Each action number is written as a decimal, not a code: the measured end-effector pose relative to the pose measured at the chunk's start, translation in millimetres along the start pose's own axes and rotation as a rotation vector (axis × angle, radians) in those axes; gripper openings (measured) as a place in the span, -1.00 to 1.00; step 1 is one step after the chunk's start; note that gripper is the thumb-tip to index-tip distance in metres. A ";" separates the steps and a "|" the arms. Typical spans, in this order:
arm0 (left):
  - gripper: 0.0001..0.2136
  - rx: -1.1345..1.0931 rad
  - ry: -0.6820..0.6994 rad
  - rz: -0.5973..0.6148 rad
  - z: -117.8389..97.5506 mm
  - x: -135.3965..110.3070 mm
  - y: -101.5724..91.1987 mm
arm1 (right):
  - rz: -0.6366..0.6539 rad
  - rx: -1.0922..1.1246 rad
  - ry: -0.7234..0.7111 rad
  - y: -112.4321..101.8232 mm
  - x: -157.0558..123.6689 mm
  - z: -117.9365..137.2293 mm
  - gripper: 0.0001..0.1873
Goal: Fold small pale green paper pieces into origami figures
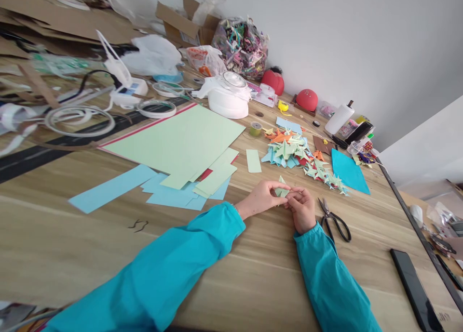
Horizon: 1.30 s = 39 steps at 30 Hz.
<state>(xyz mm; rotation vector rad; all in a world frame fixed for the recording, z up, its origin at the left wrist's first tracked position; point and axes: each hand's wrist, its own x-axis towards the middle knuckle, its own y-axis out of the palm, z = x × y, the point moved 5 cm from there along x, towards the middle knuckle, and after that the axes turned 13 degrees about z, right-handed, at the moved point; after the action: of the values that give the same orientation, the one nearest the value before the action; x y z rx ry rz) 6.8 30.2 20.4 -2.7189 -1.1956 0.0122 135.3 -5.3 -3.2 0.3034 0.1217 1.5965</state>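
Sleeves (173, 264): blue-green, closest to us, one on each arm.
Left hand (258, 197): reaching in from the left, fingers pinching a little green folded paper (282, 192).
Right hand (303, 209): fingers curled, tips closed on that paper's right side.
Green folded paper: between both hands, on the near side of a pile of paper shapes (287, 149).
Scissors (333, 220): on the wooden table (108, 245), just right of the right hand, points facing far.
Phone (415, 288): black, near right.
Big green sheet (181, 139): far left of the hands.
Blue strips (112, 190): nearer than that sheet.
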 end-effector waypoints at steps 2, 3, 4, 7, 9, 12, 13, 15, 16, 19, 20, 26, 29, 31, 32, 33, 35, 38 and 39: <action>-0.63 0.002 0.001 0.000 2.4 0.8 0.3 | 0.007 -0.012 -0.005 -0.2 -0.1 -1.0 -0.69; -0.63 0.001 0.002 -0.001 4.3 1.3 0.3 | 0.010 -0.020 -0.007 -0.4 -0.1 -1.5 -0.69; -0.64 -0.001 0.003 -0.002 6.3 1.9 0.3 | 0.012 -0.028 -0.008 -0.7 0.0 -2.0 -0.70; -0.64 -0.023 0.016 0.002 10.8 3.0 1.1 | 0.007 -0.042 -0.008 -1.9 0.3 -3.3 -0.71; -0.65 -0.033 0.029 0.007 10.9 2.7 2.3 | 0.004 -0.038 -0.008 -2.3 0.5 -3.9 -0.72; -0.67 0.003 0.050 -0.002 6.4 0.6 4.0 | 0.007 -0.048 -0.009 -1.8 0.6 -4.5 -0.73; -0.68 0.025 0.059 -0.007 4.1 -0.3 4.3 | 0.007 -0.054 -0.007 -1.7 0.6 -4.8 -0.73; -0.72 0.056 0.082 -0.003 -0.6 -1.7 5.1 | 0.001 -0.060 -0.001 -1.9 0.5 -5.4 -0.74; -0.74 0.053 0.094 0.007 -2.4 -2.1 5.4 | -0.004 -0.055 0.003 -2.1 0.5 -5.6 -0.75; -0.71 -0.076 0.096 0.053 -3.6 -1.6 5.4 | -0.018 -0.016 0.008 -2.1 0.1 -4.7 -0.76; -0.69 -0.133 0.081 0.059 -2.5 -1.2 4.7 | -0.019 -0.002 0.004 -1.8 -0.1 -4.0 -0.75; -0.71 -0.150 0.065 -0.032 2.4 2.1 -3.5 | 0.014 -0.065 -0.038 1.5 -1.9 -0.5 -0.84; -0.73 -0.122 0.083 -0.073 5.1 3.4 -5.3 | 0.028 -0.099 -0.035 1.2 -2.0 -2.1 -0.87; -0.74 -0.137 0.056 -0.080 8.8 4.2 -5.1 | 0.031 -0.105 -0.021 0.2 -1.7 -3.9 -0.88; -0.74 -0.148 0.043 -0.083 10.3 4.4 -5.0 | 0.028 -0.105 -0.015 -0.6 -1.6 -4.7 -0.89; -0.74 -0.158 0.035 -0.086 11.3 4.5 -4.9 | 0.025 -0.104 -0.010 -1.3 -1.4 -5.4 -0.89; -0.73 -0.170 0.034 -0.096 11.8 4.3 -5.1 | 0.022 -0.099 -0.005 -2.3 -1.2 -6.4 -0.88; -0.73 -0.163 0.039 -0.109 11.4 3.9 -5.3 | 0.008 -0.087 -0.006 -3.2 -1.1 -7.0 -0.87; -0.74 -0.155 0.039 -0.113 11.4 3.8 -5.4 | -0.002 -0.082 -0.007 -3.5 -1.2 -7.1 -0.87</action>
<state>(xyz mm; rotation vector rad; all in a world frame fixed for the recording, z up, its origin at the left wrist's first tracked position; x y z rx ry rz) 4.6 38.3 10.3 -2.7621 -1.3913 -0.1540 136.8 -5.5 -11.0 0.2451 0.0516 1.5939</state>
